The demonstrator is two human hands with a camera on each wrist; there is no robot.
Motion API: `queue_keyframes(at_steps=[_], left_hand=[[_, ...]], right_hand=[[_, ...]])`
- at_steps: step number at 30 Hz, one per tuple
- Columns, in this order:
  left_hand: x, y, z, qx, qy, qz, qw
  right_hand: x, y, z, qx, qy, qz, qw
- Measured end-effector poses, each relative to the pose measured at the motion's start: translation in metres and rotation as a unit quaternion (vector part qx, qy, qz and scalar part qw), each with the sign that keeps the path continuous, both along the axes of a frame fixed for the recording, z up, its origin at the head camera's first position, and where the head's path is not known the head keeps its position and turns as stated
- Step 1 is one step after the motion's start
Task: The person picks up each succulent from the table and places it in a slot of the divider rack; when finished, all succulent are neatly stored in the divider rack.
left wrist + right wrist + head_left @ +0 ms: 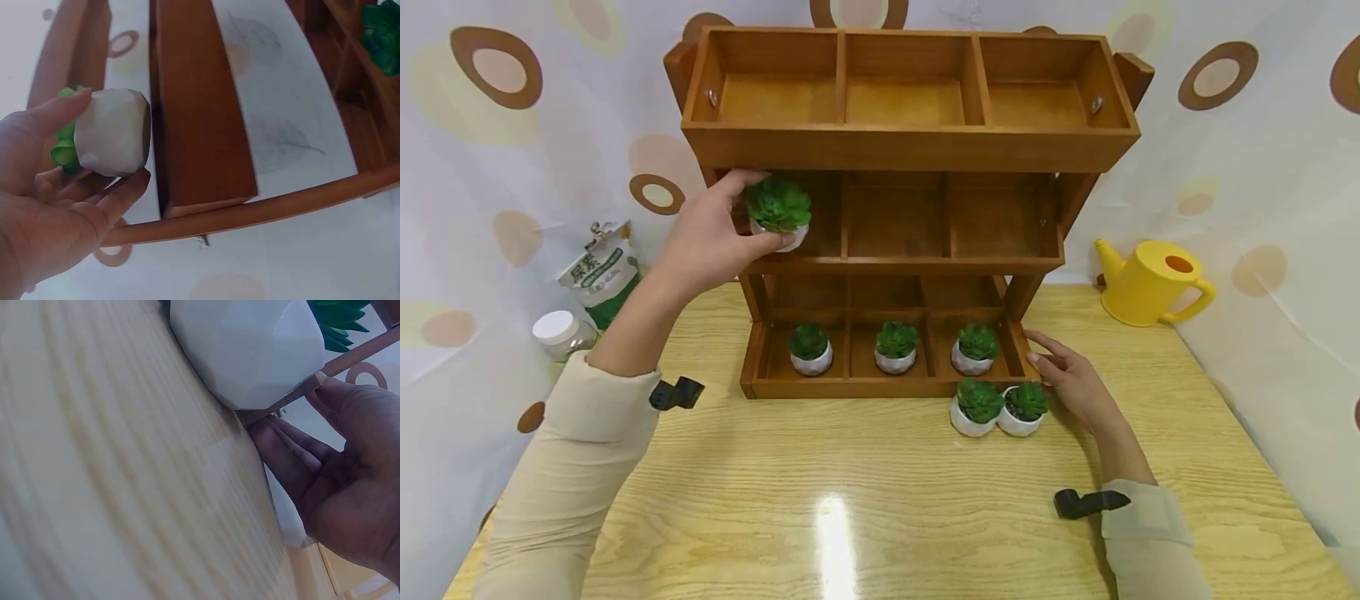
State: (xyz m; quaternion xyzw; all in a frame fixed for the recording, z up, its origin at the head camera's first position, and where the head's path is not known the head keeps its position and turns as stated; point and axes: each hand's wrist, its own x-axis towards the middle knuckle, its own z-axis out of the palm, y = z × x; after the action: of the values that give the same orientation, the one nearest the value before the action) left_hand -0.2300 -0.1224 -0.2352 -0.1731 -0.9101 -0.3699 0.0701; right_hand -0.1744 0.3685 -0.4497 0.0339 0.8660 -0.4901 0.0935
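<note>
My left hand (711, 237) holds a potted succulent (778, 204) by its white faceted pot (115, 131), thumb on one side and fingers on the other. This plant is at the left compartment of the middle tier of a wooden plant stand (910, 150). My right hand (1071, 383) grips the right end of the stand's bottom tier, thumb near the front corner and fingers along the outer side. Close beside that hand, a potted succulent (1021, 410) stands on the table, next to another potted succulent (976, 408).
In the bottom tier, three succulents (811, 350) sit one per compartment. A yellow watering can (1150, 283) stands right of the stand. On the left are a clipped pouch (602, 271) and a white-lidded jar (561, 332). The wooden table (850, 483) extends in front.
</note>
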Motion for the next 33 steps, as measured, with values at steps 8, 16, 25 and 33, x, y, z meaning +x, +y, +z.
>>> queue_keyframes(at_steps=[8,16,25,33], left_hand=[[-0.013,-0.004,-0.009,-0.019,-0.017,0.013,0.9996],[-0.026,0.003,-0.014,-0.047,-0.027,0.011,0.9985],[-0.032,0.013,-0.022,-0.064,-0.035,-0.006,0.9973],[-0.030,0.015,-0.023,-0.073,-0.051,-0.015,0.9959]], right_hand=[[-0.001,-0.001,-0.002,-0.006,-0.001,0.003,1.0000],[-0.001,0.001,-0.003,-0.002,-0.003,-0.004,1.0000],[0.001,-0.001,-0.004,-0.013,0.004,-0.001,0.9999],[0.000,0.000,-0.002,-0.007,0.004,-0.001,1.0000]])
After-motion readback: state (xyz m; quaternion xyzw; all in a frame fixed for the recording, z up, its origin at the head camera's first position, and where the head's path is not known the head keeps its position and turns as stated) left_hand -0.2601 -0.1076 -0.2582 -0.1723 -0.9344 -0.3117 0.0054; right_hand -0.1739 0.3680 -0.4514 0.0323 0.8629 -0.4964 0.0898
